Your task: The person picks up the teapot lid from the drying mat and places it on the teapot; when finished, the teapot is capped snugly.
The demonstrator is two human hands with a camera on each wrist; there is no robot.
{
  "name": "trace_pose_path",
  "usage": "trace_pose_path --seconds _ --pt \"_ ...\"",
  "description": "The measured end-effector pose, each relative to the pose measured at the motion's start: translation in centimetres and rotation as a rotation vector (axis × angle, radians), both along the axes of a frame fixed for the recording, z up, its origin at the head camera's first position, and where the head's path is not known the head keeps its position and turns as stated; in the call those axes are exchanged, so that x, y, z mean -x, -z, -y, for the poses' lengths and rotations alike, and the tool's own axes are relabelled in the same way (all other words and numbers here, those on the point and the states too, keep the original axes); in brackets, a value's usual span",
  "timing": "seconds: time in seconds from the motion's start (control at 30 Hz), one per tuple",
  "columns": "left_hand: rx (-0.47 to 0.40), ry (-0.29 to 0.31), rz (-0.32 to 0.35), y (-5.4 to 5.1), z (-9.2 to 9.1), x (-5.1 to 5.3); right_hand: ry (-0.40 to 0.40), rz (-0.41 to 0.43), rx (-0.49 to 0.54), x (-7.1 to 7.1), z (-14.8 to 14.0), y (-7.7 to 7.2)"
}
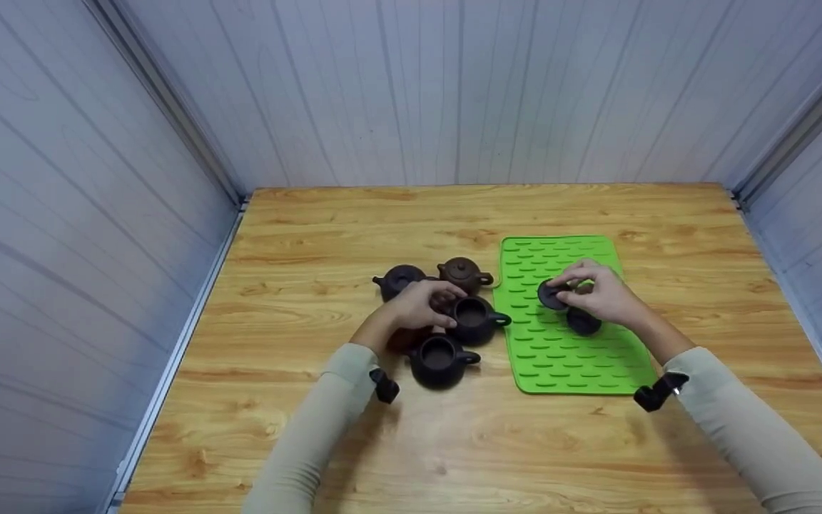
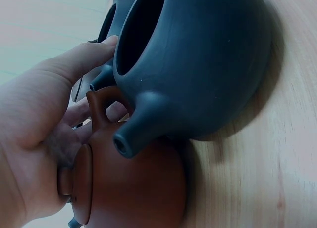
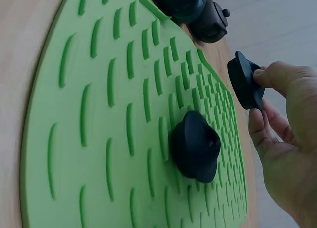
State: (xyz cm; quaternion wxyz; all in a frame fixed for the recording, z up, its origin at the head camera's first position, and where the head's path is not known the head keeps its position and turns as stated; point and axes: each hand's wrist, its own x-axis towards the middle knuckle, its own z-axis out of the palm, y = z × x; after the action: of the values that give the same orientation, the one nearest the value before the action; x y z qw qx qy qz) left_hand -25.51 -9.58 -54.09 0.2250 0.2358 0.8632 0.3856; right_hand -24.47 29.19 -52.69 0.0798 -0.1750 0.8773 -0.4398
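Note:
My right hand [image 1: 600,294] pinches a dark lid [image 1: 552,294] above the green mat [image 1: 539,364], with thumb and fingers on its knob [image 3: 257,77]. A second dark lid [image 1: 584,322] lies on the mat, under that hand. My left hand [image 1: 418,307] reaches over the teapots with relaxed, spread fingers, beside a lidless black teapot [image 1: 475,334]. In the left wrist view its thumb is near the rim of a lidless black teapot [image 2: 198,65]; whether they touch cannot be told. Its other fingers are partly hidden behind the handle of a reddish-brown teapot [image 2: 133,183].
Another lidless black teapot [image 1: 437,371] stands nearest the front. Behind the left hand are a dark teapot [image 1: 398,278] and a lidded brown teapot [image 1: 459,273], close to the mat's left edge. Panel walls [image 1: 411,93] enclose the wooden table [image 1: 311,235] at the back and sides.

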Motion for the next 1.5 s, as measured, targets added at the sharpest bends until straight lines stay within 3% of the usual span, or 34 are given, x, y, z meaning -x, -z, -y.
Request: trace_pose_path --seconds 0.83,1.1,1.33,1.5 --pt "0.007 0.008 -0.016 -0.1 0.0 -0.1 -0.109 0.02 0.073 0.5 6.1 0.1" --pt "0.013 0.021 -0.034 0.8 0.1 0.3 -0.159 -0.001 0.064 0.4 7.9 -0.2" --pt "0.028 0.017 0.007 -0.2 -0.3 0.1 -0.176 0.015 0.065 0.2 9.5 -0.4" --pt "0.022 -0.006 0.008 1.4 -0.1 0.9 -0.208 0.007 0.072 0.1 10.4 -0.7"
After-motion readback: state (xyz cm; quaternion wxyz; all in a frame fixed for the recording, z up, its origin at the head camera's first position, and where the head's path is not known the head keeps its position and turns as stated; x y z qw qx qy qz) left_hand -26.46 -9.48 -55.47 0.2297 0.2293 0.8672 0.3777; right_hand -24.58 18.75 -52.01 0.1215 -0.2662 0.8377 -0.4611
